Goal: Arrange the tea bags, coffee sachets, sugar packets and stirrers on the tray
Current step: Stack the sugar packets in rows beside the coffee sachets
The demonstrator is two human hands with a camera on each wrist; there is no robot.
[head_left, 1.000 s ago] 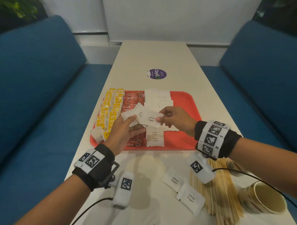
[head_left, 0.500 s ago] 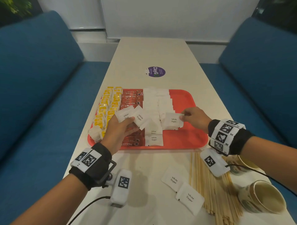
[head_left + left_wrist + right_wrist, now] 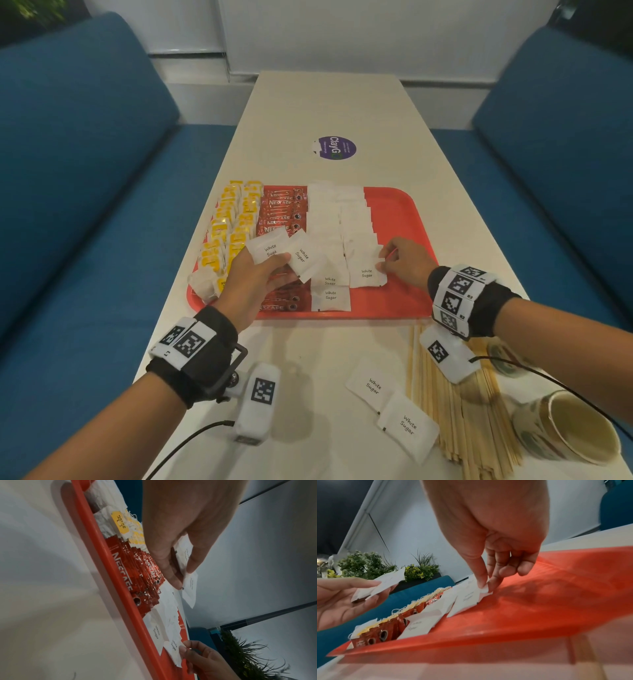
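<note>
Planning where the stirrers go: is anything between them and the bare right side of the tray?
Only the right hand, placing a sugar packet there. The stirrers lie just below the tray, nothing else between.

"White Sugar" on the sugar packets (image 3: 365, 273), "NESCAFE" on the coffee sachets (image 3: 279, 305), "ClayGo" on a purple sticker (image 3: 336, 148).

Tray (image 3: 404, 212) on worktop (image 3: 329, 102): tea bags (image 3: 233, 226) left, coffee sachets (image 3: 281, 209) middle, sugar packets (image 3: 339, 219) right; stirrers (image 3: 455, 421) nearer, off-tray.
</note>
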